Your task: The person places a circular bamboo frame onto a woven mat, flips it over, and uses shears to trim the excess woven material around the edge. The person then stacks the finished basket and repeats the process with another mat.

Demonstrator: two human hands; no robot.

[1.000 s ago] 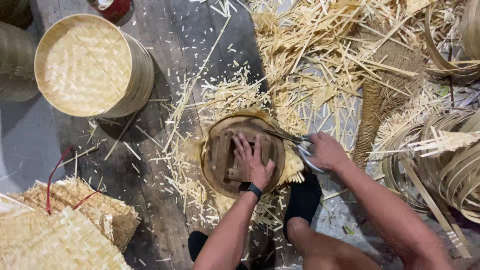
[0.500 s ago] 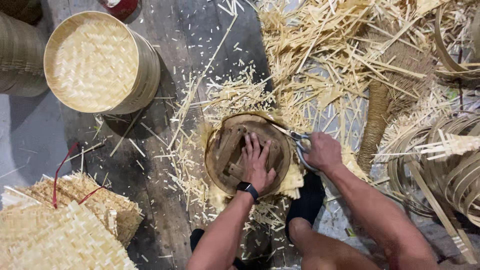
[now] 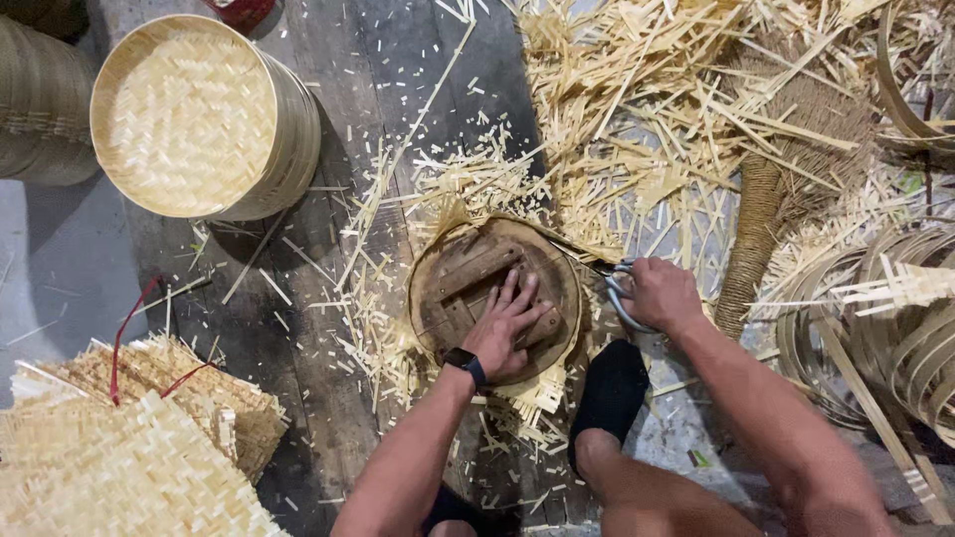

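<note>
Unmoved: strip-littered plank floor (image 3: 328, 328), seemingly.

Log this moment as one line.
left hand flat on round wooden template | right hand grips scissors at template's edge | woven bamboo mat underneath | bamboo trimmings on floor

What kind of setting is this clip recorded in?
Most likely a bamboo-weaving workshop floor. Split bamboo strips litter the ground, a finished round woven basket stands nearby, and woven mats are stacked. The left hand presses a round wooden template while the right hand works scissors.
</note>
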